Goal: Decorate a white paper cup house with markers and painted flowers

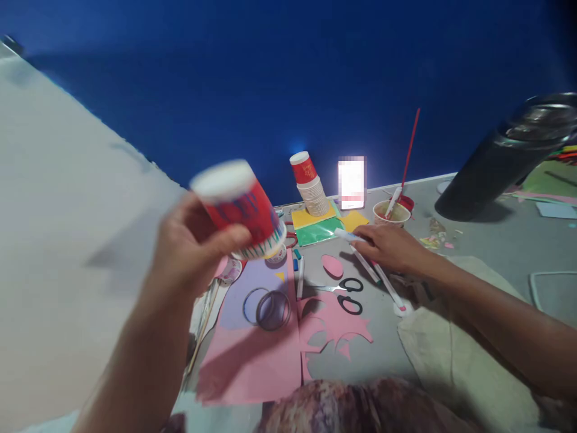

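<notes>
Left hand (189, 246) grip is closed around an inverted red paper cup (241, 207), raised above the black-handled scissors (345, 291). Right hand (390, 246), beyond those scissors, presses white markers (376, 273); its grip state cannot be determined.

Held cup (241, 207): red, blue streaks, apparently white base; paper sheet (252, 355) at 6 o'clock pink; scissors (347, 293) black-handled; backdrop (288, 72) blue.

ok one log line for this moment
left hand: holds red paper cup raised, tilted | right hand: on white marker pens | black-handled scissors: on table
</notes>
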`<state>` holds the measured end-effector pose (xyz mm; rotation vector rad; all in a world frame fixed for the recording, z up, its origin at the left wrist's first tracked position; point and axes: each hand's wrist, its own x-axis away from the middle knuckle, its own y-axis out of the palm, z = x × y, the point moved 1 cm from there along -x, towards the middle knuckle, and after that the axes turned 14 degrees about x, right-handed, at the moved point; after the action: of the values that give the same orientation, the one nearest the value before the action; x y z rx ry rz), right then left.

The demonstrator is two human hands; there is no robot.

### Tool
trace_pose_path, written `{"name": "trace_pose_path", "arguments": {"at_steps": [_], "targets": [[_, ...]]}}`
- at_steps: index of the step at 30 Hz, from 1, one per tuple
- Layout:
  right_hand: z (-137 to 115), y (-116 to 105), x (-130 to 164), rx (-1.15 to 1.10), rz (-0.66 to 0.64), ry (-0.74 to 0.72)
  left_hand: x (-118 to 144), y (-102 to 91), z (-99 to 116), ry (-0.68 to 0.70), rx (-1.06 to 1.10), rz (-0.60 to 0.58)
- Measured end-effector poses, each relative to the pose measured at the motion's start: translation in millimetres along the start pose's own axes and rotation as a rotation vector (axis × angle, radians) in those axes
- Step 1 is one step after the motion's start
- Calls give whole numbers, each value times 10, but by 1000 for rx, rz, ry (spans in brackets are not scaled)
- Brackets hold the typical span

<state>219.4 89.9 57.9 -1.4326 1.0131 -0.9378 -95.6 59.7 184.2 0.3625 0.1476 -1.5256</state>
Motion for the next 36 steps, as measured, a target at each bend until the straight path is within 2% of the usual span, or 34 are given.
{"name": "trace_pose_path", "arguments": {"at_steps": [4, 6, 8, 10, 13, 15, 17, 20, 24, 26, 28, 31, 36], "targets": [[94, 29, -8, -403, 193, 9, 329, -295, -85, -242, -156, -53], [100, 47, -10, -609, 221, 0, 500, -366, -128, -226, -215, -43], [82, 61, -1, -806, 218, 40, 630, -314, -271, -219, -227, -92], [50, 66, 27, -1011, 219, 105, 704, -165, -523, -241, -274, -170], [-12, 29, 119, -1237, 290, 114, 728, 95, -927, -250, -300, -177], [-66, -36, 214, -1223, 335, 93, 718, 216, -1102, -273, -268, -201], [-138, -123, 317, -1085, 364, 43, 702, 270, -1176, -289, -256, -240], [-260, -242, 438, -825, 401, -119, 674, 277, -1174, -295, -274, -321], [-370, -298, 482, -655, 451, -336, 657, 318, -1147, -274, -299, -520], [-383, -303, 467, -606, 491, -366, 671, 357, -1149, -261, -294, -621], [-371, -309, 443, -563, 521, -333, 697, 385, -1155, -277, -279, -691], [-330, -324, 413, -528, 528, -282, 734, 370, -1154, -324, -253, -647], [-271, -335, 400, -564, 427, -278, 769, 288, -1149, -377, -222, -502]]}}
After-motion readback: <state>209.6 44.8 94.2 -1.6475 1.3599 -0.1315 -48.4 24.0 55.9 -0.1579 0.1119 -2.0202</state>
